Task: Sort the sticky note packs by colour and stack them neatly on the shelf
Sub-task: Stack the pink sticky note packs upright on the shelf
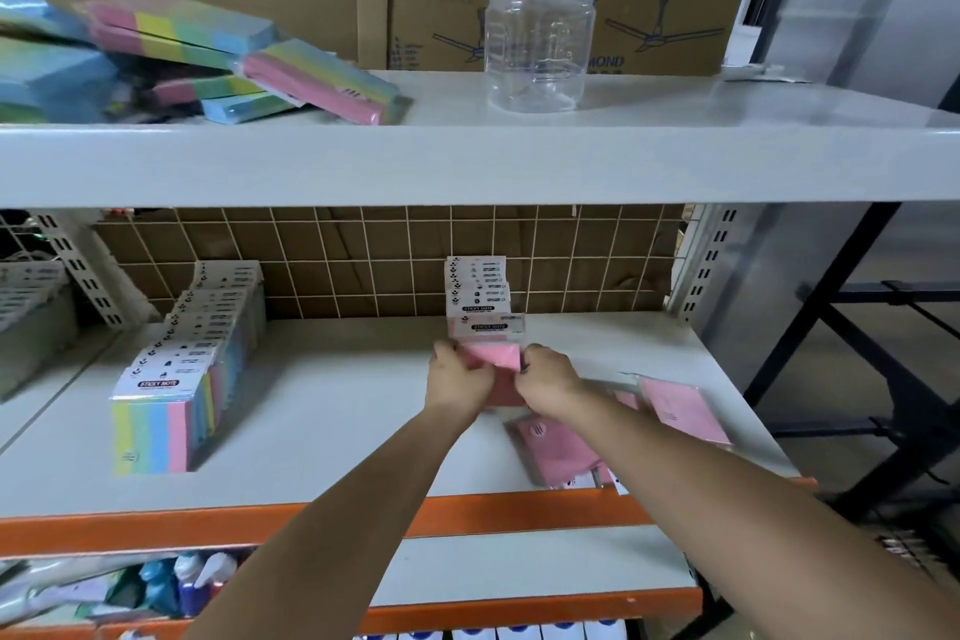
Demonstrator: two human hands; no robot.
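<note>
Where packs stand, white shelf (332, 411)

Person, visible parts: two forearms and two hands, entering from below the orange shelf edge (519, 509). Left hand (457, 382): bare, no glove, ring or watch in view. Right hand (545, 382): bare, a dark mark at one fingertip, too small to tell whether nail or polish. Both forearms uncovered along their whole visible length; no sleeve, cuff, band or strap shows
</note>
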